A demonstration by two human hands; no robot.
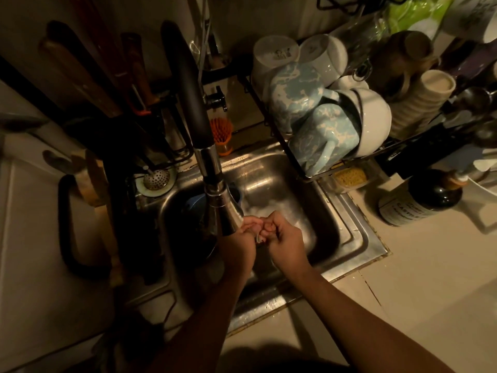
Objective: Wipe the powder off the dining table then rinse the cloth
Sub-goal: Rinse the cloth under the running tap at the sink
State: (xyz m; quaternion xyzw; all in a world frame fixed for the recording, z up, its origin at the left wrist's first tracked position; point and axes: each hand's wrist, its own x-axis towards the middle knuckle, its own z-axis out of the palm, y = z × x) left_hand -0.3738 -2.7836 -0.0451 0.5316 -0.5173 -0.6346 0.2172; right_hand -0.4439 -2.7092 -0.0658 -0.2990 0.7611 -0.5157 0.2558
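Over steel sink [347, 232], centre frame: faucet spray head [224, 208] at 10 o'clock of hands. Left hand [243, 238], right hand [285, 236] both clenched, knuckles touching, squeezing cloth [258, 238], barely visible between them. Advice: keep bundle under spout, wring low in basin, avoid splashing desk [430, 278].

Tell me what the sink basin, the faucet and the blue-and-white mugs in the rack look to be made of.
The square sink basin: likely stainless steel, brushed grey with streaky highlights. The tall faucet: matte black neck, perhaps coated metal or rubber, ending in a shiny chrome-like spray head. The marbled blue-and-white mugs: glossy glazed ceramic or enamel; the look leaves it open.
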